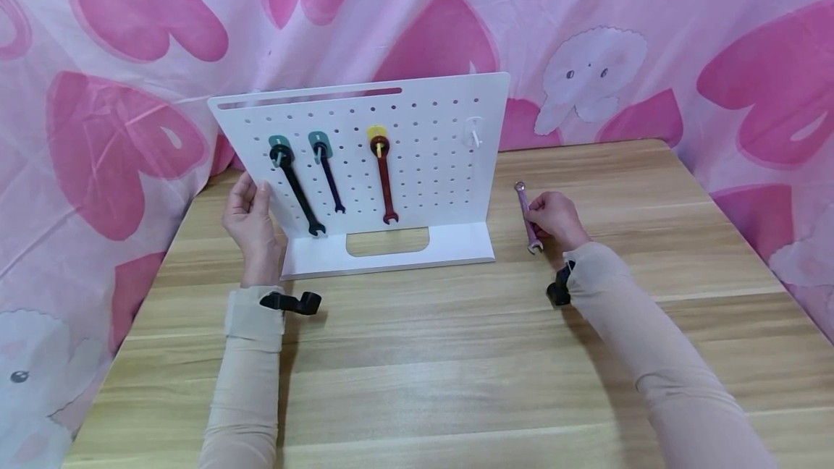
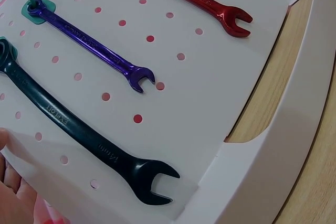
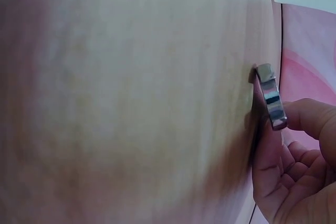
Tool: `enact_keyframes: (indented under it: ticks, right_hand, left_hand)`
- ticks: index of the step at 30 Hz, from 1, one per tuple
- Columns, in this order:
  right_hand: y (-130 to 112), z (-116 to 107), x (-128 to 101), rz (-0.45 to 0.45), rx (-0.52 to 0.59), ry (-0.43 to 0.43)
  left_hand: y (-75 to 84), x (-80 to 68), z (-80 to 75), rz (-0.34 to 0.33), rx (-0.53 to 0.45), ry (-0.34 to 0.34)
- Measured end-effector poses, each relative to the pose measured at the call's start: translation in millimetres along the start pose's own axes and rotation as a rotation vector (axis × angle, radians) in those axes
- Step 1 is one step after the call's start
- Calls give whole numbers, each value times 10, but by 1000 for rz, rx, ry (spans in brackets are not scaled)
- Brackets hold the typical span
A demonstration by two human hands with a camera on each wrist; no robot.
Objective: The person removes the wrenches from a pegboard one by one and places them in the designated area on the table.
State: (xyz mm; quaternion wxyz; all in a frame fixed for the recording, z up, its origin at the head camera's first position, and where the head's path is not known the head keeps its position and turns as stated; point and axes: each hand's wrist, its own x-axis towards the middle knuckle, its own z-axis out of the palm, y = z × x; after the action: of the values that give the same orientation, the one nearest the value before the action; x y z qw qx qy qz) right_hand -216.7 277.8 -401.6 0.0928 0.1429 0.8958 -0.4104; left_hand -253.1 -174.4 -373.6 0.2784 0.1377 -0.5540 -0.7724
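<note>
Right fingers: the right hand [image 1: 554, 219] has its fingers curled around the pink wrench [image 1: 526, 216] and pinches it near its near end. In the right wrist view the fingers [image 3: 310, 119] bend around the metal end [image 3: 270, 95] of the wrench.
Left fingers: the left hand [image 1: 250, 219] holds the left edge of the white peg board [image 1: 430, 158], thumb in front and fingers curled behind it.
Table: the wooden table [image 1: 417, 368] is under everything. Both arms in tan sleeves lie over its near part.
Pink wrench: it is on the table, to the right of the board and apart from it. It is long and thin. It runs near to far, with its ring end pointing far and a bit left.
In the way: the board's flat white foot [image 1: 391, 252] sits on the table between the two hands.
Board: it stands up on its foot. It is full of small holes.
On the board: a black wrench [image 1: 296, 190] hangs at the left, a purple wrench [image 1: 328, 176] next to it, then a red wrench [image 1: 384, 179]. All three hang with the open end down.
Hook: a white hook [image 1: 474, 132] at the far right of the board has nothing on it.
Far: a pink cloth [image 1: 130, 56] with hearts hangs behind the table.
</note>
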Motion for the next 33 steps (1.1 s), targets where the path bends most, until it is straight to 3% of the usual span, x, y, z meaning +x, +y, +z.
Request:
enact_keyframes:
  ticks: [33]
  right_hand:
    - [-27,7,-18,31,-10,15]
  left_hand:
    - [6,-1,-1,17,-3,-14]
